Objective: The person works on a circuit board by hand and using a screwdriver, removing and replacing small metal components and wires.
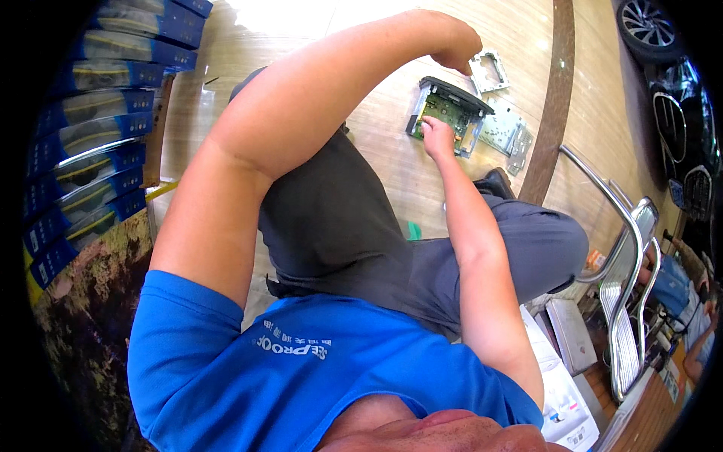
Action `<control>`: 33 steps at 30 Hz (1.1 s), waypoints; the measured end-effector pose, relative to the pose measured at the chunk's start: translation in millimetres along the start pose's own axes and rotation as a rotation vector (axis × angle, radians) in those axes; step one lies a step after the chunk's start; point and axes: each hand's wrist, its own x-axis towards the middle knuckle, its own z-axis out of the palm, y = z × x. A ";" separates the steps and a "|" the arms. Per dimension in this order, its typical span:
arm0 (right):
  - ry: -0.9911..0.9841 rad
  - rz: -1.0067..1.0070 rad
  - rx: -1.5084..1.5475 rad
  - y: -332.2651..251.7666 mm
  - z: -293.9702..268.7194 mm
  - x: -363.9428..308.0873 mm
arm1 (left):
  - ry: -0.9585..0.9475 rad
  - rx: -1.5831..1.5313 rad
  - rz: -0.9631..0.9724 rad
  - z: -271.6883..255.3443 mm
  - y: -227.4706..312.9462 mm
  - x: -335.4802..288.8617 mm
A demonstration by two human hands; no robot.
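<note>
An opened electronic unit [452, 111] with a dark front panel and a bare green circuit board lies on the floor in front of me. My right hand [438, 138] is closed over the board's near side, thumb and finger drawn together; whatever they pinch is too small to tell. Beyond the unit, my left hand [458, 48] is curled with the fingers pointing down, next to a pale metal frame [495, 74]. The back of that hand hides what its fingertips grip. A flat silvery metal plate [502, 128] lies right of the unit.
A smaller perforated metal piece [520, 151] lies by the plate. My bent legs [331, 218] are close below. Stacked blue boxes [113, 98] line the left side. At right stand a chrome-framed metal bench [621, 301] and a black car [681, 135]; another person [678, 294] sits there.
</note>
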 end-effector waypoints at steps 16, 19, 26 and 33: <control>0.030 0.063 0.081 2.5 5.3 4.6 | 0.067 -0.049 0.032 -4.7 -4.9 -16.4; 0.010 0.124 0.015 -0.4 -2.5 6.5 | 0.069 -0.039 0.026 -3.2 -5.7 -14.9; 0.006 0.005 -0.157 -7.9 -6.9 5.6 | 0.049 -0.033 0.041 -2.9 -3.5 -13.5; 0.005 -0.027 -0.024 -7.4 -5.4 1.2 | 0.003 0.001 0.005 -3.6 -0.2 -9.4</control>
